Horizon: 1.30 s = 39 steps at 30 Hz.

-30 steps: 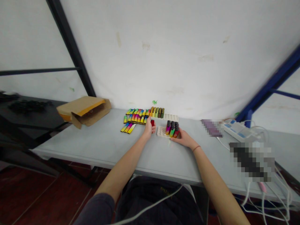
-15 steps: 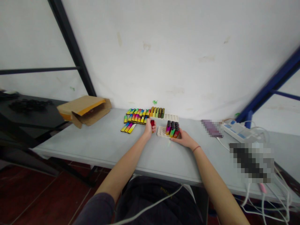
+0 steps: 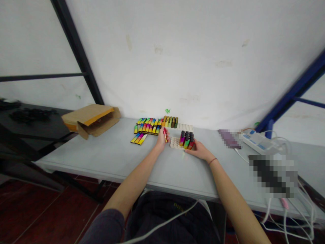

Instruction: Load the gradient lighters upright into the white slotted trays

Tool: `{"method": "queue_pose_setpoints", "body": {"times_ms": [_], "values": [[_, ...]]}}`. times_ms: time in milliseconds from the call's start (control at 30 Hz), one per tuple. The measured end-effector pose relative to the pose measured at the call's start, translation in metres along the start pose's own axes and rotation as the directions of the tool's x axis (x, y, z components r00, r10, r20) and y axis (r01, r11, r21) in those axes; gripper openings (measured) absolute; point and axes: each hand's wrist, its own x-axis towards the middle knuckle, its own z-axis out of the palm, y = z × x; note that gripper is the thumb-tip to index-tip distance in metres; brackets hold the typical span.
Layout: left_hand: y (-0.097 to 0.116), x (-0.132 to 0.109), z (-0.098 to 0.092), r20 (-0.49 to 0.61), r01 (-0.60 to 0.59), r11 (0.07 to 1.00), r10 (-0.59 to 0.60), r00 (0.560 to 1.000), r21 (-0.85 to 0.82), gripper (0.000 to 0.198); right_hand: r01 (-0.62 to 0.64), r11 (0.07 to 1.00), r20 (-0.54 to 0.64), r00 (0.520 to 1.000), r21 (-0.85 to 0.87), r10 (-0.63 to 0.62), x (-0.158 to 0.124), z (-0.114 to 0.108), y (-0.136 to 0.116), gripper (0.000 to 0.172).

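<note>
My left hand (image 3: 161,139) is closed round a small red stick-shaped device (image 3: 165,134), tilted, with a lighter colour at its lower end. Just right of it lies a white tray (image 3: 175,142) with rows of holes. In the tray's right part stand several colourful gradient devices (image 3: 187,143) with black tops, while its left part shows bare holes. My right hand (image 3: 201,151) grips the right end of this tray, thumb along the front edge and fingers behind the devices, partly hidden.
Several rainbow-coloured devices (image 3: 148,127) lie in rows left of my left hand. Behind stands a second white tray (image 3: 186,127), with yellow-to-dark devices (image 3: 170,121) at its left. An open cardboard box (image 3: 88,117) is far left; a power strip (image 3: 261,141) and cables are right.
My left hand has turned the red device, so it shows a narrower, tilted side now. The right hand and the tray have stayed put.
</note>
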Motion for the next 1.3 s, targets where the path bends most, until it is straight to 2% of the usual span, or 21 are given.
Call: {"method": "queue_pose_setpoints", "body": {"times_ms": [100,200,333,500,767,967,1300], "values": [[-0.0036,-0.0011,0.0002,-0.026,-0.105,0.994,0.104,0.994,-0.017,0.038,0.009,1.000,0.001,1.000,-0.007,-0.009,0.0001,-0.0001,-0.0001,0.066],[-0.0055,-0.0026,0.0017,-0.004,-0.141,0.990,0.141,0.990,0.006,0.039,0.007,1.000,-0.001,1.000,-0.013,-0.007,-0.0001,0.0000,0.0000,0.066],[-0.0036,-0.0048,0.0037,0.042,-0.066,0.998,0.065,0.997,0.008,0.043,-0.011,1.000,0.000,1.000,-0.018,0.012,-0.0003,0.0006,0.0009,0.065],[-0.0008,-0.0052,0.0040,-0.019,0.032,0.996,-0.030,0.999,0.079,0.052,-0.008,1.000,-0.004,1.000,-0.007,0.008,-0.0001,0.0010,0.0012,0.066],[-0.0019,-0.0036,0.0060,-0.112,-0.029,0.998,0.036,0.993,0.064,0.039,-0.006,1.000,-0.009,1.000,-0.025,0.006,-0.0003,0.0002,-0.0013,0.065],[-0.0034,-0.0059,0.0091,-0.144,0.005,0.997,0.006,0.990,0.074,0.037,-0.009,1.000,-0.015,1.000,0.007,0.009,-0.0002,0.0009,-0.0007,0.063],[-0.0025,-0.0064,0.0053,-0.080,0.004,0.998,0.001,0.997,0.063,0.040,-0.005,1.000,0.003,1.000,-0.002,0.005,-0.0002,0.0008,-0.0010,0.062]]}}
